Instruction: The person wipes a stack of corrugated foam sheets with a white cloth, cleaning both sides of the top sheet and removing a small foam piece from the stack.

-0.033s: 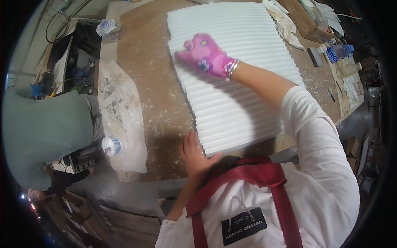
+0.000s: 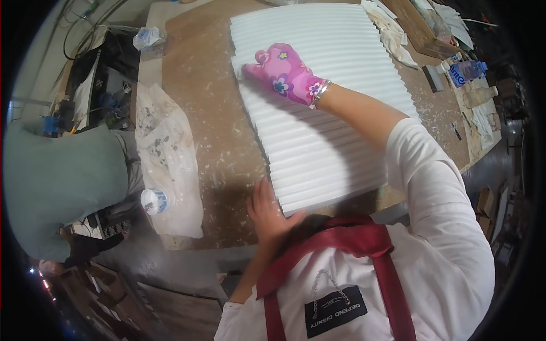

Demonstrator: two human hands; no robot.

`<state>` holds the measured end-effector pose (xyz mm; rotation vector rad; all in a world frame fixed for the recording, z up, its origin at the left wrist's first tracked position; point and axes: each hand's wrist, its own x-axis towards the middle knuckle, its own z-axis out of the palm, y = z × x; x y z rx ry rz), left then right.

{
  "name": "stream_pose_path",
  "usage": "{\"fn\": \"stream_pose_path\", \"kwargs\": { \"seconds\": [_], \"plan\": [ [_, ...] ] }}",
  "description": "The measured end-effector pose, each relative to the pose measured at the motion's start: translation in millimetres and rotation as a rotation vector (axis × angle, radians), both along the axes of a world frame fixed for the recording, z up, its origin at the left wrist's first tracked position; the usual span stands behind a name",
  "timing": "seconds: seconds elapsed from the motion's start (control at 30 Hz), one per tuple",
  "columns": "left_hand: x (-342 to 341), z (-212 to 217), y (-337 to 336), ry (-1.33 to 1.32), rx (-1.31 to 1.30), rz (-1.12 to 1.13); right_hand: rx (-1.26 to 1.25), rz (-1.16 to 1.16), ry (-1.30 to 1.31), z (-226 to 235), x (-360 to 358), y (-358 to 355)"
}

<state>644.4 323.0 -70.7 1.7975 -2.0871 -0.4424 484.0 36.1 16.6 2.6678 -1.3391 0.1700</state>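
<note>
White ridged strips [image 2: 318, 153] lie side by side on a brown work table [image 2: 199, 68], their left ends slightly uneven. Over the far left part of them is my right hand [image 2: 278, 74], in a pink flowered glove with a bracelet at the wrist. Its fingers are curled closed, and whatever they hold, if anything, is hidden. My left hand [image 2: 268, 211] is bare and rests on the table at the near left corner of the strips. Its fingers lie stretched out, with the thumb pointing toward the strips' near edge.
A stained white cloth [image 2: 168, 165] covers the table's left edge, with a white tub [image 2: 153, 201] on it. Crumpled clear plastic [image 2: 148, 38] lies far left. At right are a grey block [image 2: 432, 78], a bottle [image 2: 469, 73] and a wooden box [image 2: 421, 28]. A person in green [image 2: 62, 182] bends at left.
My gloved right hand has shifted very slightly, and its outline is sharper now. My left hand and the strips stay in place.
</note>
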Motion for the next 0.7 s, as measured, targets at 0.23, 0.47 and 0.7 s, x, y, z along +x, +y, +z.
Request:
{"fn": "stream_pose_path", "kwargs": {
  "seconds": [0.23,0.47,0.7],
  "plan": [
    [-1.9,4.1,-2.8,0.023,0.032,0.000,0.009,0.013,-0.359,-34.3,-5.8,-1.3],
    [1.6,-2.3,3.0,-0.021,0.024,0.010,-0.018,0.058,-0.249,-12.8,39.5,34.2],
    [-0.8,5.6,-1.0,-0.046,0.106,0.025,-0.130,0.095,-0.027,-9.2,7.4,-0.5]
  ]
}}
